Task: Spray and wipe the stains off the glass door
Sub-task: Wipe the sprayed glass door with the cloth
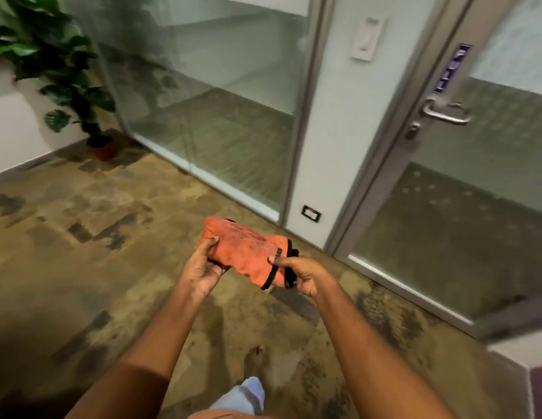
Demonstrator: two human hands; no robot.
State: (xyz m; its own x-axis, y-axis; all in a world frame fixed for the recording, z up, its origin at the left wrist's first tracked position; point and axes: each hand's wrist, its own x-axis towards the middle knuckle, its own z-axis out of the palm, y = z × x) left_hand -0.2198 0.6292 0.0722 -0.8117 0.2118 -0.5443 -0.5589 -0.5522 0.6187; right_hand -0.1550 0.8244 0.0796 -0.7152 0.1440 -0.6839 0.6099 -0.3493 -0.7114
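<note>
An orange cloth [244, 248] with black trim is stretched between both hands at the middle of the head view. My left hand [203, 266] grips its left end, thumb on top. My right hand [300, 272] pinches its right end by the black edging. The glass door [463, 213] stands to the right, in a grey metal frame with a lever handle [445, 111] and a purple label [451, 68]. Pale spots dot its lower pane. No spray bottle is in view.
A fixed glass wall panel [221, 116] runs to the left of the door, with a white post between them carrying a wall switch [368, 39] and a low socket [311, 213]. A potted plant [52, 71] stands in the left corner. My bare foot [254, 362] is on the mottled carpet.
</note>
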